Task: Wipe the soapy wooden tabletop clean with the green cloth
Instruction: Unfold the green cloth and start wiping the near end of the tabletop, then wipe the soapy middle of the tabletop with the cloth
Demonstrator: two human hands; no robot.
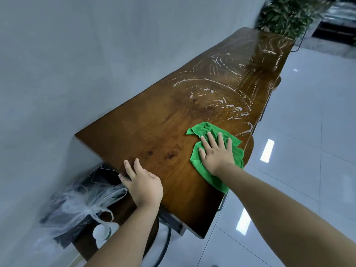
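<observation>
A long dark wooden tabletop runs away from me toward the upper right. White soapy streaks cover its far half, while the near part looks free of foam. The green cloth lies crumpled near the table's right edge. My right hand presses flat on the cloth with fingers spread. My left hand rests on the table's near left edge, fingers apart, holding nothing.
A grey wall runs along the table's left side. Below the near left corner sit a dark box wrapped in a clear plastic bag and a white cup. A leafy plant stands at the far end. Glossy white floor tiles lie to the right.
</observation>
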